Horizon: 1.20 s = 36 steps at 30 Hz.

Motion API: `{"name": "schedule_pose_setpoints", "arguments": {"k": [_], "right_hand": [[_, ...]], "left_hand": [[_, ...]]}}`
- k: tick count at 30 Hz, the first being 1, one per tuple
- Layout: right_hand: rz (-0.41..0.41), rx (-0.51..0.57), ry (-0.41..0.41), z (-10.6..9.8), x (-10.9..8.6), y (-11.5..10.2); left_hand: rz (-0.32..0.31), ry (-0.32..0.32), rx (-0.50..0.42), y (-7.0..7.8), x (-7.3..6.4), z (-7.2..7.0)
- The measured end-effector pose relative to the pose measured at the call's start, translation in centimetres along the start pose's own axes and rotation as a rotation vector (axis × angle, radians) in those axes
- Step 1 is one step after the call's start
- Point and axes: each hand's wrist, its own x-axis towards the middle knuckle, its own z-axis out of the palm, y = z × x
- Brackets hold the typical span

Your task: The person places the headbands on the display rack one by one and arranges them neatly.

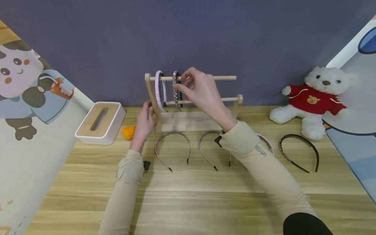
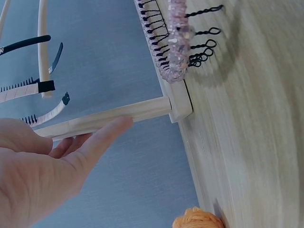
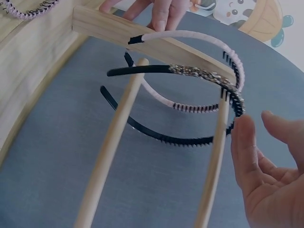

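Observation:
A wooden headband rack with two rods stands at the back of the table. My left hand holds its left side post, a finger lying along the wood in the left wrist view. A pink headband hangs at the left end of the rods. To its right hangs a black headband with sparkling stones, around both rods. Beside that headband is my right hand; in the right wrist view its thumb and fingers are spread apart, fingertips right at the band's edge.
Several headbands lie in front of the rack, among them a beaded one and a black one; my right forearm covers some. A tissue box and an orange knitted thing are at left, a teddy bear at right.

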Motion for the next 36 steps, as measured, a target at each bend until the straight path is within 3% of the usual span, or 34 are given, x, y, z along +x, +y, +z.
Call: {"name": "schedule_pose_setpoints", "arguments": {"k": [8, 18, 25, 36], "right_hand": [[0.018, -0.027, 0.011, -3.0, -1.6, 0.1], [-0.009, -0.124, 0.074, -7.5, -5.2, 2.8], [0.046, -0.206, 0.074, -10.3, -7.9, 5.7], [0.132, -0.325, 0.04, -13.4, -12.5, 12.9]], "left_hand": [[0.005, 0.003, -0.002, -0.1, 0.1, 0.2], [-0.008, -0.005, -0.01, 0.0, 0.1, 0.2], [0.004, 0.001, 0.012, 0.0, 0.0, 0.0], [0.006, -0.007, 0.009, 0.1, -0.1, 0.0]]}}
